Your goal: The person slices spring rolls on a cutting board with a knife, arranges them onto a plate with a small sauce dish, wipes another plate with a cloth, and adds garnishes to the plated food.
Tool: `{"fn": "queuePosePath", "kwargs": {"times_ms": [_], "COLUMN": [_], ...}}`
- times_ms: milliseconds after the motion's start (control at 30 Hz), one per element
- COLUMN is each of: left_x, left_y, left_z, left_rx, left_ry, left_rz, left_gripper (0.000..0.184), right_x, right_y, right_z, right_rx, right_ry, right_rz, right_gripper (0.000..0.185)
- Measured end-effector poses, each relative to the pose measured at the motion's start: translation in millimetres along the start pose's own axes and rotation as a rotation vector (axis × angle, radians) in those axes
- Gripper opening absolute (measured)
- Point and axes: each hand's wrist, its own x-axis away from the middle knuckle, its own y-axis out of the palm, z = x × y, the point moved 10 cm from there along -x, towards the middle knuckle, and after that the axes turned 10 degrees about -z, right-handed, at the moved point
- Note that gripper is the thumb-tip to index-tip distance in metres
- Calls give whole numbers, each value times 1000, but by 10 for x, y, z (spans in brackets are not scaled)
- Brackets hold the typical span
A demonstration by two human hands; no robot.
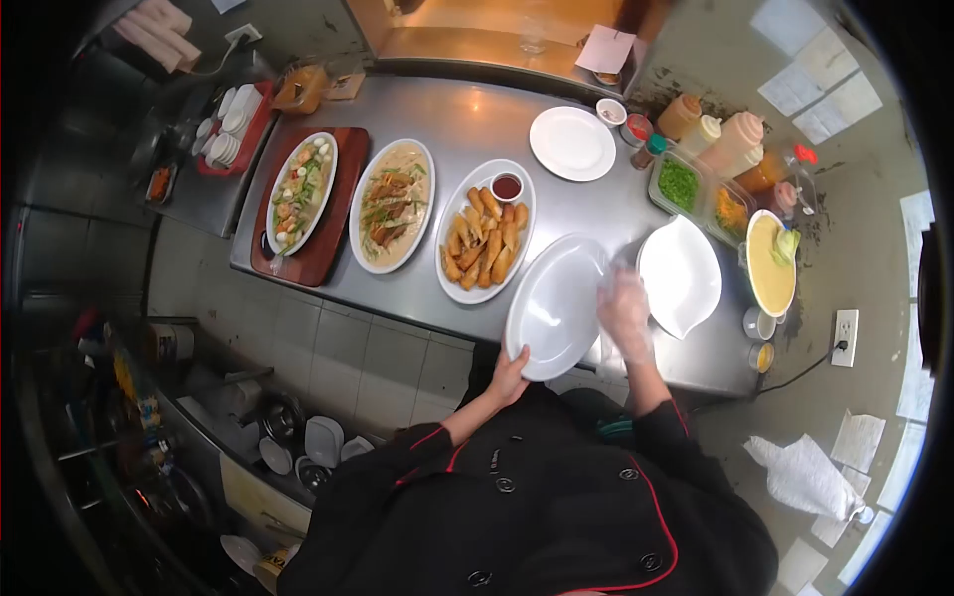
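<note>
My left hand [510, 377] grips the near left rim of a bare white oval plate [558, 306], thumb on top. The plate is held up at the counter's front edge. My right hand [625, 313] is at the plate's right rim, its fingers smeared by motion. Something pale and whitish, too blurred to name, shows below that hand. Just right of it stands a white leaf-shaped bowl [680, 277]. To the left of the held plate is an oval plate of fried rolls [484, 243] with a small cup of red sauce [507, 187].
Farther left are an oval dish of food in creamy sauce [394, 206] and a vegetable dish [302, 194] on a wooden board [343, 179]. A round white plate [572, 144] lies behind. Containers of chopped greens [679, 183], squeeze bottles [736, 139] and a yellow-filled dish [770, 263] line the right wall.
</note>
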Motion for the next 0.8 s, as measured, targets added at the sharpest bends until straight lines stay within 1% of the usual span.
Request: {"fn": "queuePosePath", "kwargs": {"times_ms": [67,100,167,200,233,267,300,333,367,433,500,533,567,633,667,700,733,767,800], "left_x": [-127,-167,-256,-228,-291,-372,-449,-501,-554,-630,-650,-662,-661,-435,-362,-241,-103,82,287], "left_y": [134,25,-142,-153,-122,-247,-327,-287,-217,-206,-40,-74,-117,-124,-247,-356,-440,-535,-653], "left_z": [37,-2,-56,-19,24,16,16,37,84,152,317,358,396,563,528,482,435,424,400], "left_rx": [-39,-125,-298,-506,-590,-807,-1023,-970,-915,-792,-693,-690,-686,-597,-571,-555,-540,-589,-637], "left_ry": [83,97,116,57,115,120,128,114,99,88,56,46,39,15,-7,-62,-116,-174,-233], "left_rz": [62,156,329,440,385,387,381,324,270,275,233,210,189,265,199,151,103,113,126], "left_gripper": [57,54,49,45,47,48,49,48,47,46,46,47,47,42,38,35,33,32,31], "right_x": [267,319,323,330,301,261,161,92,9,-237,-302,-381,-431,-625,-818,-995,-1226,-1445,-1687], "right_y": [144,236,515,634,655,659,755,796,830,753,396,103,-427,-1183,-1395,-1599,-1666,-1683,-1604], "right_z": [34,70,202,304,321,336,436,518,579,543,485,587,591,1024,1398,1768,2123,2496,2841], "right_rx": [10,17,-227,-342,-290,-233,-202,-205,-181,-155,-111,-221,-107,29,163,145,181,217,363], "right_ry": [63,96,39,16,-27,-63,-28,-7,8,110,-67,-66,-111,-157,-125,10,83,154,175], "right_rz": [-30,-41,78,142,192,242,200,235,214,-162,-159,-116,31,339,388,435,352,268,188], "right_gripper": [61,65,69,71,73,74,72,71,65,55,38,24,11,10,9,8,8,9,9]}}
